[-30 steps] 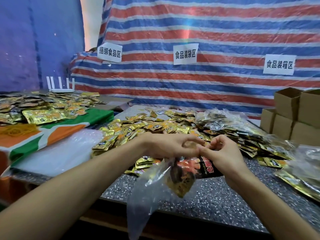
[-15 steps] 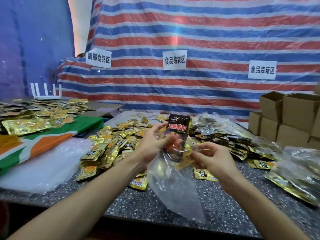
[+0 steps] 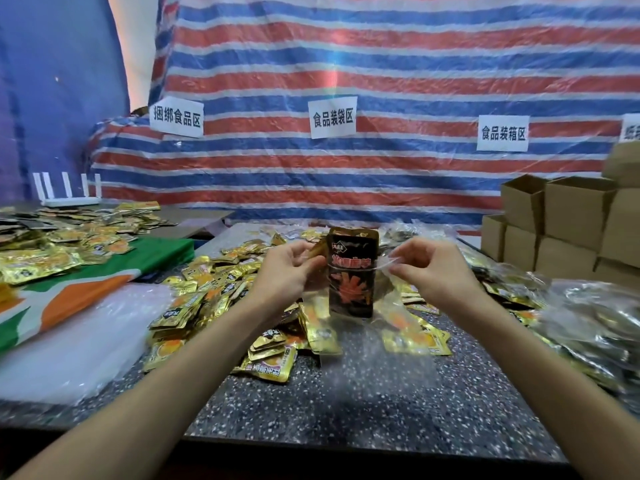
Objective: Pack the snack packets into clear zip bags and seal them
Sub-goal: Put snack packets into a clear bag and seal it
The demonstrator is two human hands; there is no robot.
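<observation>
A black snack packet [image 3: 351, 271] with orange print stands upright, its lower half inside a clear zip bag [image 3: 363, 341] that hangs down to the table. My left hand [image 3: 284, 271] pinches the bag's left rim beside the packet. My right hand [image 3: 429, 268] pinches the right rim and pulls the mouth wide. A gold packet shows through the bag below the black one. Loose gold snack packets [image 3: 214, 289] lie heaped on the speckled table [image 3: 363, 410] behind and under my hands.
Filled clear bags [image 3: 588, 327] pile up at the right. Cardboard boxes [image 3: 568, 223] are stacked at the back right. A stack of flat clear bags [image 3: 86, 334] and a green-orange cloth [image 3: 69, 282] with more packets lie at the left. A striped tarp hangs behind.
The bag and black packet rose from low near the table edge to upright in front of me. My hands moved apart to the rim's two sides, and the packet sits deeper in the bag.
</observation>
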